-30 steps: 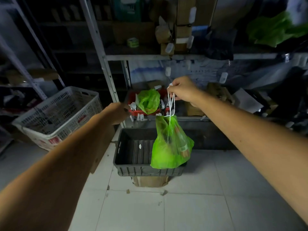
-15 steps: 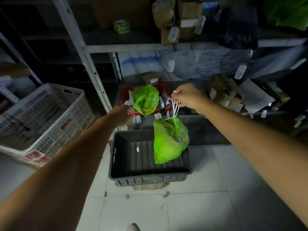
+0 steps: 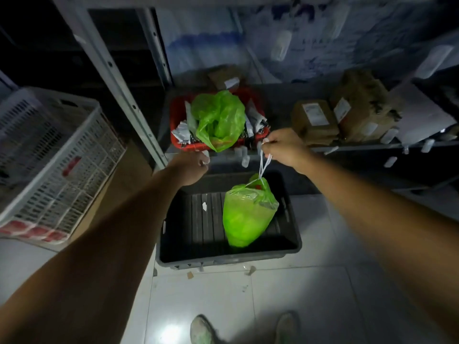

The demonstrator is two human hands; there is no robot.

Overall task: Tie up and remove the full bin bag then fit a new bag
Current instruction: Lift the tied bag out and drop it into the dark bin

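Observation:
A full bright green bin bag hangs by its white drawstrings from my right hand, which pinches the strings shut. The bag's bottom is down inside a dark grey crate on the floor. My left hand is stretched forward over the crate's far left corner, fingers curled, with nothing seen in it. Behind, another green bag lies crumpled and open in a red basket on the low shelf.
A white lattice basket stands at the left beside a metal shelf upright. Brown taped parcels sit on the low shelf at the right. My two shoes show on the pale tiled floor, with small scraps near the crate.
The view has tilted down and closer. My right hand has lowered the full bag, so its bottom now sits down in the grey crate. My left hand stays stretched forward.

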